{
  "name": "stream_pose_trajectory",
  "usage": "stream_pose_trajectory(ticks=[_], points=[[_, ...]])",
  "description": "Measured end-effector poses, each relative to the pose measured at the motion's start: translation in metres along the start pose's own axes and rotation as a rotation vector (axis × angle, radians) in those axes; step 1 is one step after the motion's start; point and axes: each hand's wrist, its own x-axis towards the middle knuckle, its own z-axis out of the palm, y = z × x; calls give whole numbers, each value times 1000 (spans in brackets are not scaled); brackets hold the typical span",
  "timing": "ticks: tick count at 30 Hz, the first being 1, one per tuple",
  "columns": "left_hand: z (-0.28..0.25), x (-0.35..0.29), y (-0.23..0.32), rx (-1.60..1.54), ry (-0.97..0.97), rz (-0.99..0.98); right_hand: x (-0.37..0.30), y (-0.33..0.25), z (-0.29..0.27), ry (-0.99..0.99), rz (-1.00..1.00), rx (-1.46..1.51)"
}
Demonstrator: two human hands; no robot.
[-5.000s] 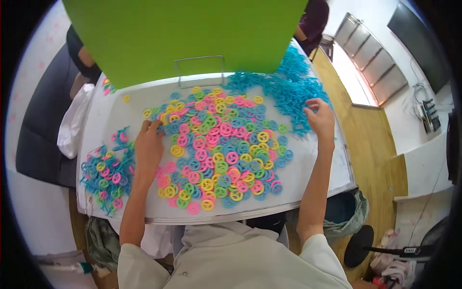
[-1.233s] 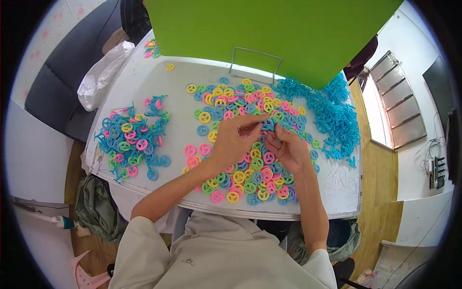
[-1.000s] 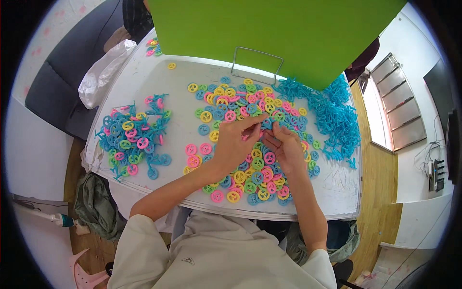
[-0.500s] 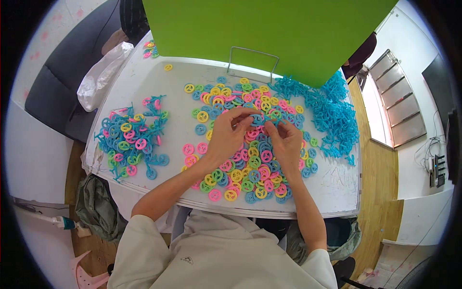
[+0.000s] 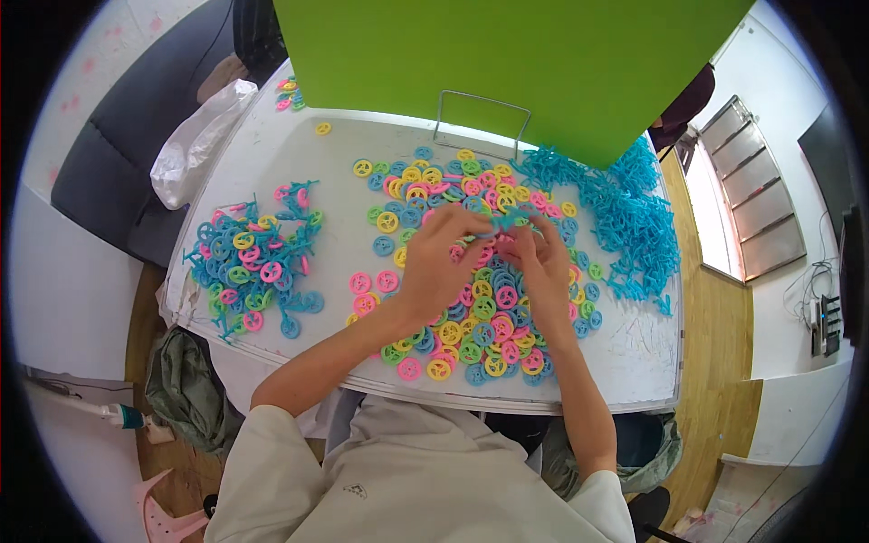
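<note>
Both of my hands meet over a heap of small spoked plastic wheels (image 5: 482, 309) in pink, yellow, green and blue. Fingers of my left hand (image 5: 441, 262) are pinched on a blue wheel (image 5: 486, 233), partly covered by the fingertips. Close beside it, my right hand (image 5: 540, 262) pinches a teal plastic stick piece (image 5: 516, 219). The two parts touch or nearly touch; blur and fingers hide how they join. To the left lies a pile of wheels with teal sticks on them (image 5: 249, 262). Loose teal stick pieces (image 5: 634, 217) are heaped on the right.
The white table (image 5: 348, 163) has a green panel (image 5: 507, 63) standing at its far side, with a wire stand (image 5: 482, 116) before it. A lone yellow wheel (image 5: 322, 128) lies far left. A white plastic bag (image 5: 204, 140) hangs by the left edge. A person's dark sleeve (image 5: 692, 100) shows beyond the panel.
My fingers have shifted around the blue wheel and teal stick, which look more blurred now. The whole view has moved slightly; the piles look the same.
</note>
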Motion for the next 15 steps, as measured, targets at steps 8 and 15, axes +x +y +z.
stream_pose_trajectory(ticks=[8,15], points=[[-15,21,-23,140,-1,-52,11,-4,-21,100,88,491],[-49,13,-64,571,-259,-346,7,-9,-19,-57,181,243]])
